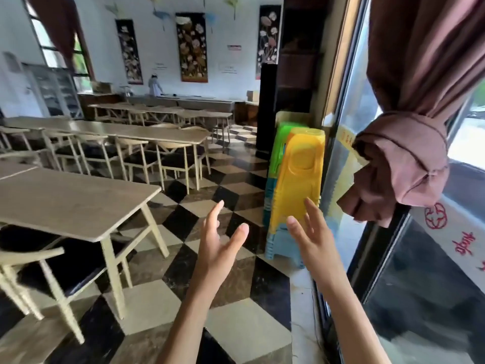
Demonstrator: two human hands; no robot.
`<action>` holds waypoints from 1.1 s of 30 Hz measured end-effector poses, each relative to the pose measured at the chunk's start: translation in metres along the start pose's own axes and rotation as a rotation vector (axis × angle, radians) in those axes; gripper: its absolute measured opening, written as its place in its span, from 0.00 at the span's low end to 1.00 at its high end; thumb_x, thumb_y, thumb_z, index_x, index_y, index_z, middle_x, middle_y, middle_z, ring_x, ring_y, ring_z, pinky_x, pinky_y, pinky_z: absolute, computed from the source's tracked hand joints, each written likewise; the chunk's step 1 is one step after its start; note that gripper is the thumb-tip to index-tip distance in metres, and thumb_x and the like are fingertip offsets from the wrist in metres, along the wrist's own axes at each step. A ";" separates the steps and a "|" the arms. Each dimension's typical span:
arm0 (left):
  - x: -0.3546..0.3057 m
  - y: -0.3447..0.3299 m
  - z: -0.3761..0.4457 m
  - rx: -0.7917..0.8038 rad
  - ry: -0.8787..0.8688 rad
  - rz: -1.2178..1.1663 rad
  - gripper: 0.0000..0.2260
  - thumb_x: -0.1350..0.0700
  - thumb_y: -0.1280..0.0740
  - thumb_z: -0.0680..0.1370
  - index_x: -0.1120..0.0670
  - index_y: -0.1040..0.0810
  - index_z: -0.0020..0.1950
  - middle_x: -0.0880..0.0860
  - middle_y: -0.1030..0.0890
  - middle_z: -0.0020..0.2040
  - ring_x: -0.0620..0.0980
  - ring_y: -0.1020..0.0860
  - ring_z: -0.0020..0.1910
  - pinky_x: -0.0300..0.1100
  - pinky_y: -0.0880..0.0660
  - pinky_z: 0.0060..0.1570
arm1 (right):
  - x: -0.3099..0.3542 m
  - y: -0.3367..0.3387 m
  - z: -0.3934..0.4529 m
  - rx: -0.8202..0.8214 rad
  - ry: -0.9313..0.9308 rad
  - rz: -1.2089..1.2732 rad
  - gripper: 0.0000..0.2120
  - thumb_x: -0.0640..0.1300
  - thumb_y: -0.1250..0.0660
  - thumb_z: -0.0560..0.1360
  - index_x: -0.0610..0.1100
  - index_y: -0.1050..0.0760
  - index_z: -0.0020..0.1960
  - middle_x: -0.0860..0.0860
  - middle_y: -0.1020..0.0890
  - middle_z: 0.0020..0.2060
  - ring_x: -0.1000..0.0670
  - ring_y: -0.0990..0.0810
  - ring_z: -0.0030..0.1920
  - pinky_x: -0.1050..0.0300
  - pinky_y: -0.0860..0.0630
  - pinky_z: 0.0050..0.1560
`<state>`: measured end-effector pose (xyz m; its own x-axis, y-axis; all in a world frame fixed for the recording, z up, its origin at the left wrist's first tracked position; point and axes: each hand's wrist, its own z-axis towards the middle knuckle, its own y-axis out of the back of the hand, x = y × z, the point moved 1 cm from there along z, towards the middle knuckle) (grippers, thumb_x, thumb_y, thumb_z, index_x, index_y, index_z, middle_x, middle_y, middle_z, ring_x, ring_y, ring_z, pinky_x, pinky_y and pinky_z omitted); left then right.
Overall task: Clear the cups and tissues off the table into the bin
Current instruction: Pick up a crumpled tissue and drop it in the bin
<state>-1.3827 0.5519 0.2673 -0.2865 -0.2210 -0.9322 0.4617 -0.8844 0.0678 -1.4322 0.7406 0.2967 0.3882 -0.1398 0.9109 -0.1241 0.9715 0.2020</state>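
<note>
My left hand [217, 243] and my right hand [312, 235] are both raised in front of me over the chequered floor, palms turned inward, fingers spread, holding nothing. A pale wooden table [65, 203] stands to my left; the part of its top that I see is bare. No cup, tissue or bin shows in this view. My right hand overlaps the lower part of a stack of plastic stools [296, 179].
Yellow, green and blue stools are stacked by the glass door [349, 143] on the right. A tied brown curtain [401, 164] hangs beside it. Wooden chairs [39, 269] sit under the near table. Further tables [147, 135] fill the room. A person stands at the far counter [154, 85].
</note>
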 end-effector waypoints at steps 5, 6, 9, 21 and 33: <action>-0.007 0.067 -0.042 -0.206 0.017 0.100 0.31 0.28 0.33 0.67 0.24 0.41 0.67 0.42 0.40 0.78 0.41 0.39 0.74 0.47 0.32 0.67 | 0.017 -0.056 -0.016 0.196 0.015 0.039 0.42 0.68 0.36 0.70 0.56 0.44 0.79 0.57 0.39 0.79 0.54 0.39 0.77 0.49 0.37 0.75; -0.009 0.084 -0.052 -0.247 0.025 0.104 0.33 0.27 0.33 0.66 0.26 0.40 0.69 0.41 0.39 0.78 0.42 0.38 0.75 0.51 0.34 0.71 | 0.022 -0.069 -0.020 0.234 0.018 0.053 0.43 0.69 0.36 0.69 0.57 0.45 0.79 0.57 0.39 0.79 0.54 0.39 0.77 0.51 0.36 0.74; -0.019 0.136 -0.086 -0.380 0.030 0.115 0.29 0.30 0.31 0.66 0.23 0.38 0.64 0.40 0.37 0.75 0.41 0.36 0.73 0.44 0.33 0.68 | 0.037 -0.117 -0.042 0.363 0.046 0.104 0.40 0.68 0.36 0.71 0.58 0.45 0.79 0.57 0.39 0.79 0.54 0.39 0.77 0.52 0.36 0.73; -0.088 0.374 -0.319 -0.980 0.064 0.291 0.29 0.32 0.30 0.66 0.24 0.37 0.64 0.38 0.36 0.74 0.40 0.37 0.74 0.38 0.33 0.64 | 0.164 -0.346 -0.237 0.944 0.179 0.349 0.38 0.63 0.36 0.74 0.53 0.43 0.79 0.61 0.38 0.76 0.54 0.39 0.77 0.48 0.38 0.76; -0.179 0.540 -0.632 -1.557 0.185 0.478 0.38 0.28 0.32 0.67 0.38 0.37 0.74 0.43 0.33 0.70 0.46 0.32 0.70 0.41 0.32 0.61 | 0.293 -0.510 -0.563 1.525 0.173 0.485 0.35 0.63 0.35 0.74 0.59 0.42 0.77 0.59 0.38 0.77 0.56 0.39 0.77 0.46 0.38 0.77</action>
<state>-0.5519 0.3734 0.2459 0.1681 -0.1863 -0.9680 0.8566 0.5136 0.0500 -0.7410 0.3118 0.2577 0.1239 0.2337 0.9644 -0.9679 -0.1860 0.1694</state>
